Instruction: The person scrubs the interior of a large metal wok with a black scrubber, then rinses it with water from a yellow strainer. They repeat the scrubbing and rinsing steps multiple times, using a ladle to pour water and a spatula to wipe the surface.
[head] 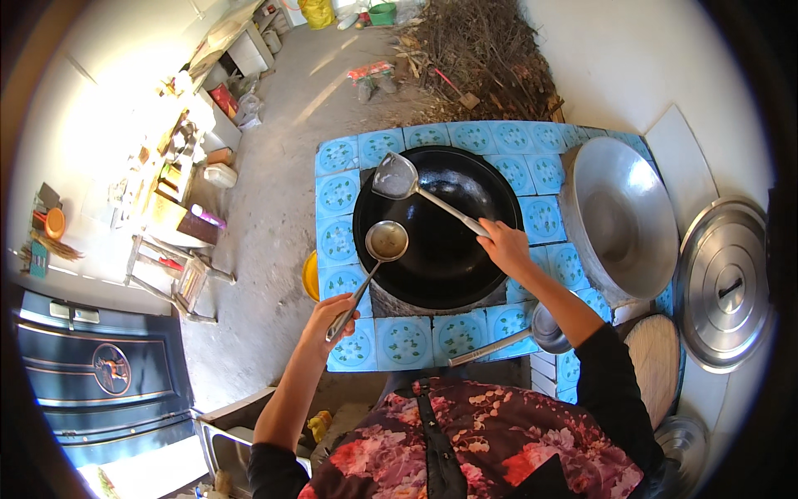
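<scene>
A large black wok (pixel 446 249) is set into a stove top of blue patterned tiles (pixel 408 343). My left hand (pixel 336 315) grips the handle of a metal ladle (pixel 387 241), whose bowl is over the wok's left side and looks to hold some liquid. In my right hand (pixel 506 244) is the handle of a metal wok spatula (pixel 396 176); its blade lies over the wok's far left rim. Whether either tool touches the wok cannot be told. Below my right forearm, a long-handled metal dipper (pixel 492 349) rests on the tiles at the near edge.
To the right are a big bare metal wok (pixel 625 218), a round metal lid (pixel 726 284) against the wall and a woven wooden-looking board (pixel 653 368). Brushwood (pixel 483 50) is heaped beyond the stove. A wooden chair (pixel 187 274) and a yellow container (pixel 310 276) are at left.
</scene>
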### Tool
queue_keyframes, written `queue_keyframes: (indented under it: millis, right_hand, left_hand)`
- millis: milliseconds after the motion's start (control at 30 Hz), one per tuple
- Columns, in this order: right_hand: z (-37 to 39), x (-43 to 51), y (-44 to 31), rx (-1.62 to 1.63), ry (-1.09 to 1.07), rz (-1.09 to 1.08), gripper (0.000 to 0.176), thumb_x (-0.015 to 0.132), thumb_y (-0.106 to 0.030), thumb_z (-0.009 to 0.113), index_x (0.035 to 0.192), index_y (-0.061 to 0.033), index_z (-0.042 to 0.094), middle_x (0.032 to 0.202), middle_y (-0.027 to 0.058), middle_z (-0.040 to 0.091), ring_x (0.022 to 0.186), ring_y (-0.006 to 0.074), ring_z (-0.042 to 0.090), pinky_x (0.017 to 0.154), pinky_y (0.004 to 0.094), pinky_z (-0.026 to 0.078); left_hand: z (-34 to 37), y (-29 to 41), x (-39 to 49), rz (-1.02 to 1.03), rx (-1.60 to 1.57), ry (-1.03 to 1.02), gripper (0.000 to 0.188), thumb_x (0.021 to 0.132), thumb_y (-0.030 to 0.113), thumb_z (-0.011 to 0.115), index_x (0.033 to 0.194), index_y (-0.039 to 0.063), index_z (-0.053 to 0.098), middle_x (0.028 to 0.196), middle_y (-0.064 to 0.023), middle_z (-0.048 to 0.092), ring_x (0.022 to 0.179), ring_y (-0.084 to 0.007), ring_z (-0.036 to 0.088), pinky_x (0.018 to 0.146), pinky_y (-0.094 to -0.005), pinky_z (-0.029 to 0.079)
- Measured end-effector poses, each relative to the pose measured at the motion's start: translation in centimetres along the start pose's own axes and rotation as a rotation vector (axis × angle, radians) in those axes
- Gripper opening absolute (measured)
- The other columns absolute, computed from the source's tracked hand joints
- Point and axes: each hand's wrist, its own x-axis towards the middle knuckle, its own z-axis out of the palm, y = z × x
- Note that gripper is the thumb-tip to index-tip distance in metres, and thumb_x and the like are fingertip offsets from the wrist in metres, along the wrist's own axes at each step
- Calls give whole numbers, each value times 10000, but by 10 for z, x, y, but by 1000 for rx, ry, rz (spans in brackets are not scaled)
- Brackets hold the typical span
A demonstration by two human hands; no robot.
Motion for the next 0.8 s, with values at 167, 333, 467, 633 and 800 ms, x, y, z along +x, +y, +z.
queue_keyframes:
  millis: [167,333,467,633,800]
  right_hand:
    - [-22,-45,12,-156,-50,-106,356,784,-195,679,1092,-80,543,810,64,539,649,261,600,513,358,470]
    - [-22,-70,15,-172,-6,-98,352,768,-176,687,1071,-80,538,787,66,510,678,251,599,530,349,474]
    - [-26,-86,22,-95,36,-77,333,771,-136,672,1064,-79,524,839,85,511,686,285,590,554,375,474]
    - [-14,-108,42,-28,98,-89,332,766,-76,643,1064,-85,497,960,93,533,685,314,583,563,388,477]
    - [-7,-123,52,-65,171,-80,401,740,-30,621,1129,-67,530,977,109,532,821,311,555,697,401,450]
  left_hand:
    - [6,4,11,-7,0,-38,257,876,154,597,1076,7,531,708,-99,602,463,-114,522,417,-225,410]
    - [12,9,4,-32,2,-41,227,882,158,589,1049,15,532,707,-92,602,460,-107,520,416,-220,411]
    - [14,11,-4,-50,-12,-66,186,888,153,579,1018,27,535,712,-101,601,464,-106,503,421,-222,401]
    - [19,21,-20,-57,-40,-102,164,890,146,577,993,25,538,724,-116,599,467,-109,492,427,-230,393]
    - [28,36,-45,-33,-70,-161,168,884,139,590,986,15,540,716,-119,592,480,-114,507,436,-234,394]
